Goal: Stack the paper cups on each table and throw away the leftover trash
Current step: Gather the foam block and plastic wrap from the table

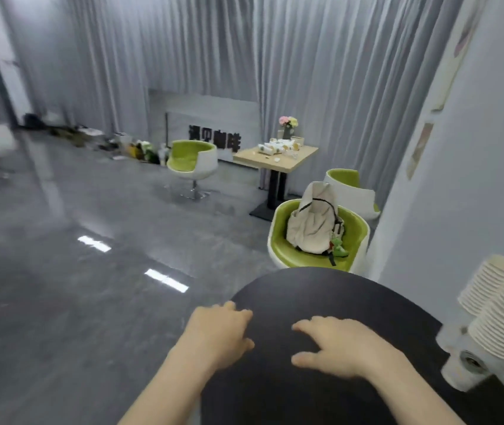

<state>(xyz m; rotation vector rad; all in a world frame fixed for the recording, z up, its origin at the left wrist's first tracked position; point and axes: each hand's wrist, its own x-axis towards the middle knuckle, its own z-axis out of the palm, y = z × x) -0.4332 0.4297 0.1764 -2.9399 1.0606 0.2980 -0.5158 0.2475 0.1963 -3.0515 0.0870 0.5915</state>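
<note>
Both hands empty at the dark table; loose cups wait on the far table.

Head view: your left hand [220, 335] rests at the edge of the dark table [321, 289], fingers loosely bent and holding nothing; your right hand [336, 345] lies just beside it, apart from it, fingers spread over the tabletop, also empty. The stacked cups [502, 308] stand to the right of the dark table's middle, long axis tilted up and to the left, so your right hand is the nearer one. The paper roll [462, 360] lies just below that stack. The loose cups [275, 147] lie on the far table [287, 161], well beyond the dark table, past the chair [358, 240] with a backpack [312, 222]. Judging by this, that far table comes next.
</note>
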